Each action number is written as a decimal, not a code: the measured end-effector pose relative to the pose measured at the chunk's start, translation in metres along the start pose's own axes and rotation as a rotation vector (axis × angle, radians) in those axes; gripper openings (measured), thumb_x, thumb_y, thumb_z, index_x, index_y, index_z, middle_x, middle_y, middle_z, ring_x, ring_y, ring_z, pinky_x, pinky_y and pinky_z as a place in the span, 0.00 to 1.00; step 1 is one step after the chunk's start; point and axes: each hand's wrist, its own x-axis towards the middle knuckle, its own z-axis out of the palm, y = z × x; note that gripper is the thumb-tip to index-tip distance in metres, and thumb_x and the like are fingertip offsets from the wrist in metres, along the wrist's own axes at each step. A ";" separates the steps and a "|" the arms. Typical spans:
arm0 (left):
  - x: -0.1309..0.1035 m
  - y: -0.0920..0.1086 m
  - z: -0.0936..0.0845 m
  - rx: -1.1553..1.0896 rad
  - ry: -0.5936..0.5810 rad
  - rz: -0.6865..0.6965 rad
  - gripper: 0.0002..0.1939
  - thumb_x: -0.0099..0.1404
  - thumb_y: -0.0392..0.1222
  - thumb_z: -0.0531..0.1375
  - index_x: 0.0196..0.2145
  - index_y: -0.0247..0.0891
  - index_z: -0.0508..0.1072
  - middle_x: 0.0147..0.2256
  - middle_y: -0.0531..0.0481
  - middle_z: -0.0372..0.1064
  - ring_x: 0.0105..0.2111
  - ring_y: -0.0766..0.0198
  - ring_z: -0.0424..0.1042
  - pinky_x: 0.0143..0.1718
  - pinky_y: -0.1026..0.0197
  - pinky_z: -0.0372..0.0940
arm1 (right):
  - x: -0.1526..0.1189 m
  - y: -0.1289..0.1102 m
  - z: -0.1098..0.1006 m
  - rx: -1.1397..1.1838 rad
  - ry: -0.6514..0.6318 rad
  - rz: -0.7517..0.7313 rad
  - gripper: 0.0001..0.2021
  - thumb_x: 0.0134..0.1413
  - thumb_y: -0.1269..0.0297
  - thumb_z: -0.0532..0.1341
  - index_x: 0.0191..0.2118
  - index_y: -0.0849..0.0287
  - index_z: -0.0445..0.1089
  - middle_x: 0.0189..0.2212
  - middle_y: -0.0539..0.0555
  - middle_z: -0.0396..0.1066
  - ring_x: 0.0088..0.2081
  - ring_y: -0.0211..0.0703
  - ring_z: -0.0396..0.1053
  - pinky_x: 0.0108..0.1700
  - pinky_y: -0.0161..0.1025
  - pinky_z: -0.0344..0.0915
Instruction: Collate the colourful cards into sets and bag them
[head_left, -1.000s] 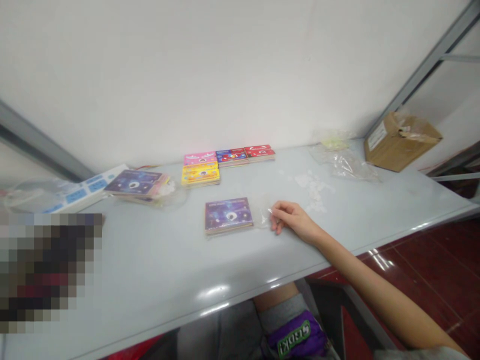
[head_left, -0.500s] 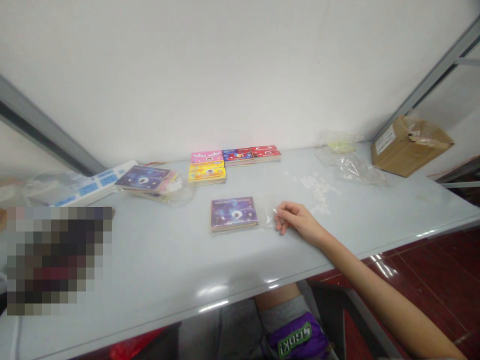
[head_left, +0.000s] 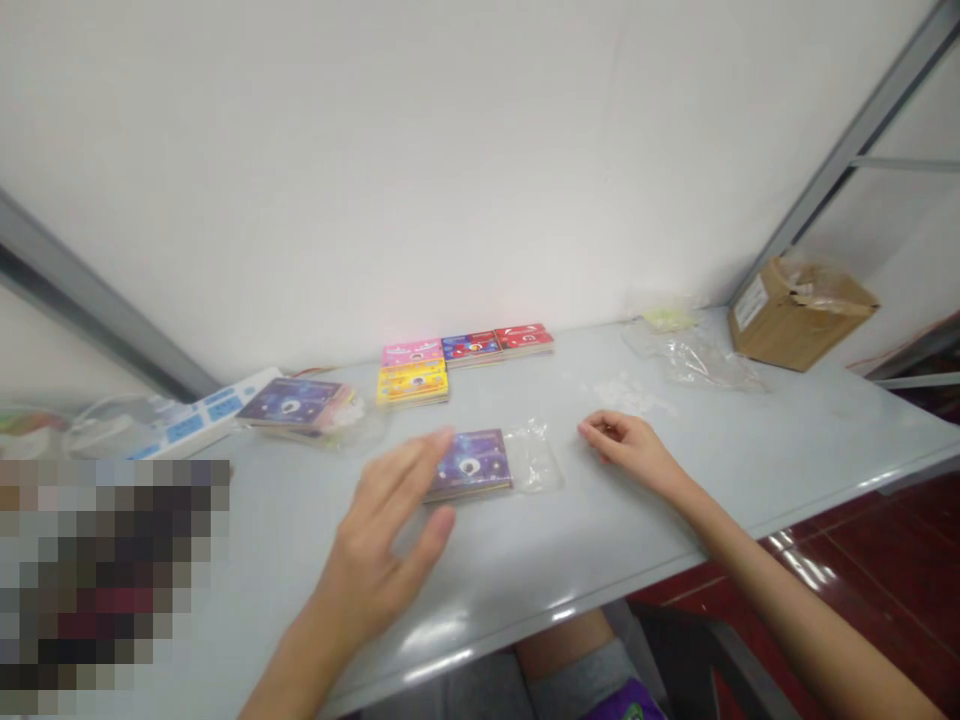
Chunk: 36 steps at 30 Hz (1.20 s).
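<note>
A purple-blue booklet stack [head_left: 477, 462] lies in a clear plastic bag [head_left: 535, 458] on the grey table, the bag's loose end pointing right. My left hand [head_left: 390, 535] is over the stack's left edge with thumb and fingers apart, holding nothing; whether it touches the stack is unclear. To the right of the bag, my right hand [head_left: 619, 445] hovers near the table with its fingers curled and fingertips together. Anything between those fingertips is too small to make out.
Pink [head_left: 412, 353], yellow [head_left: 412, 384], blue and red [head_left: 525, 340] stacks stand by the wall. Another purple stack [head_left: 292, 404] lies by a power strip [head_left: 214, 414] at left. White bits [head_left: 626, 393], plastic bags [head_left: 705, 362] and a cardboard box [head_left: 802, 312] are at right.
My left hand has come into view and reached the stack's left edge. My right hand has let go of the bag's loose end and moved right. The camera view has shifted.
</note>
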 end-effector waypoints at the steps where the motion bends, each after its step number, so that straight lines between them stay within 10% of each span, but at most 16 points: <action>1: 0.005 -0.007 0.005 0.029 -0.074 0.004 0.22 0.66 0.44 0.50 0.57 0.44 0.53 0.56 0.44 0.53 0.54 0.56 0.54 0.53 0.50 0.53 | 0.001 0.005 -0.009 -0.085 0.046 -0.023 0.15 0.51 0.52 0.54 0.30 0.60 0.67 0.19 0.49 0.64 0.22 0.36 0.62 0.26 0.35 0.59; 9: 0.032 -0.060 0.033 0.202 -0.473 -0.078 0.45 0.51 0.63 0.57 0.60 0.42 0.45 0.56 0.40 0.52 0.55 0.47 0.51 0.54 0.44 0.45 | -0.008 0.045 -0.038 -0.424 -0.104 -0.138 0.14 0.46 0.58 0.59 0.39 0.57 0.72 0.32 0.55 0.67 0.23 0.36 0.62 0.31 0.39 0.63; 16: 0.020 -0.071 0.035 0.092 -0.476 -0.152 0.46 0.52 0.63 0.57 0.61 0.41 0.44 0.53 0.42 0.54 0.52 0.50 0.55 0.52 0.51 0.51 | 0.002 0.033 -0.024 -0.413 -0.013 -0.210 0.10 0.51 0.59 0.56 0.28 0.58 0.71 0.25 0.54 0.65 0.27 0.41 0.64 0.33 0.40 0.62; 28: 0.015 -0.070 0.039 0.076 -0.430 -0.191 0.42 0.54 0.60 0.56 0.60 0.39 0.47 0.51 0.42 0.55 0.50 0.53 0.56 0.53 0.52 0.51 | 0.029 -0.030 0.028 -0.102 -0.227 -0.388 0.13 0.50 0.54 0.56 0.35 0.56 0.72 0.30 0.54 0.70 0.30 0.40 0.64 0.32 0.37 0.60; 36: 0.016 -0.069 0.035 0.070 -0.483 -0.183 0.50 0.47 0.63 0.60 0.60 0.40 0.45 0.53 0.41 0.53 0.51 0.50 0.54 0.53 0.50 0.49 | 0.046 0.029 -0.017 -0.377 0.222 -0.173 0.17 0.51 0.56 0.55 0.42 0.61 0.70 0.38 0.60 0.69 0.34 0.44 0.67 0.40 0.42 0.62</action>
